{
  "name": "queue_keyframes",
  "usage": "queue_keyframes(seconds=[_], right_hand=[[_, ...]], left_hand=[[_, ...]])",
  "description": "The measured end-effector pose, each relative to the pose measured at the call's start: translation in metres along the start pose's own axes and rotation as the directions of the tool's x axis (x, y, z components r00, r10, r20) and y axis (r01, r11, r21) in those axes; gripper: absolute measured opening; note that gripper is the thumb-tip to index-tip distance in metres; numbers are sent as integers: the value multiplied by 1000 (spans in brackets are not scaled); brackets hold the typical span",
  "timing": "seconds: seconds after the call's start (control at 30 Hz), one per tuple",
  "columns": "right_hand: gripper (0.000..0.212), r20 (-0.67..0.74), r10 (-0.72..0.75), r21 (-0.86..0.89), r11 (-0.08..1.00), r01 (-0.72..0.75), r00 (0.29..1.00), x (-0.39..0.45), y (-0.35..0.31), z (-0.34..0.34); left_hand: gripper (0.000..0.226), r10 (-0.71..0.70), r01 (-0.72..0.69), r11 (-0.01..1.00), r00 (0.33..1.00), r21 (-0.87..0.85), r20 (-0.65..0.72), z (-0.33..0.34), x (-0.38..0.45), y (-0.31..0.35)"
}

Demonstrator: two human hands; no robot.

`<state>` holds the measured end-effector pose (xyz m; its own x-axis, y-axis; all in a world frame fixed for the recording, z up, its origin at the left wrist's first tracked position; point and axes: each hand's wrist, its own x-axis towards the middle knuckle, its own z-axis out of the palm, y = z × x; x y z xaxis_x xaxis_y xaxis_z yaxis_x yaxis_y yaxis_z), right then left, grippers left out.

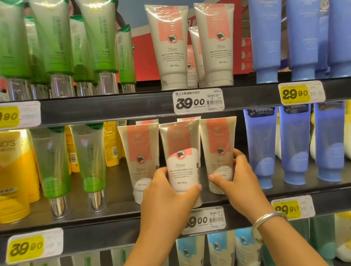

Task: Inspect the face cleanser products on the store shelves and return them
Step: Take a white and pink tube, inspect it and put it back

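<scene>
Glossy plastic-wrapped cleanser tube (pixel 181 154), shiny metal bangle (pixel 266 221), matt black shelf edge (pixel 116 231), paper price tags (pixel 198 101).

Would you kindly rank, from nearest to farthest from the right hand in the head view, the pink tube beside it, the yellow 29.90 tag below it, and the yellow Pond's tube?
From the right hand:
1. Pink tube, touched by that hand, middle shelf.
2. Yellow 29.90 tag, just below right, on the shelf edge.
3. Yellow Pond's tube, far left, middle shelf.
</scene>
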<state>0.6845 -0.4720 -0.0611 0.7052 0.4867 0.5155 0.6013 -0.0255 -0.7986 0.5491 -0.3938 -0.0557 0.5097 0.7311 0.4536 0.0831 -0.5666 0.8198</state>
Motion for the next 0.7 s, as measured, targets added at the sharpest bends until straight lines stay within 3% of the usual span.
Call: queue_keyframes(seconds=[0.1, 0.2, 0.3, 0.37, 0.47, 0.57, 0.7], right_hand=[[81, 19, 14, -17, 1000, -14, 1000, -2, -3, -3], [81, -57, -59, -72, 996, 55, 997, -12, -6, -9], [70, -134, -172, -76, 984, 163, 976, -29, -11, -15], [54, -142, -217, 17, 975, 222, 966, -38, -16, -18], [32, -76, -186, 233, 952, 199, 980, -51, -25, -24], [21, 71, -122, 368, 926, 87, 990, -64, -28, -29], [17, 201, -68, 442, 897, -29, 977, -90, -19, -28]], left_hand=[[47, -44, 50, 995, 997, -82, 70, -4, -4, 4], [44, -75, 94, 976, 992, -195, 102, -6, -10, 8], [46, -63, 84, 959, 994, -271, 85, -6, -18, 12], [45, -47, 70, 952, 995, -299, 85, -3, -26, 13], [47, -32, 55, 954, 996, -296, 83, 3, -44, 12], [51, -45, 69, 950, 995, -305, 86, 11, -67, 6], [50, -90, 124, 930, 989, -347, 113, 20, -104, -6]])
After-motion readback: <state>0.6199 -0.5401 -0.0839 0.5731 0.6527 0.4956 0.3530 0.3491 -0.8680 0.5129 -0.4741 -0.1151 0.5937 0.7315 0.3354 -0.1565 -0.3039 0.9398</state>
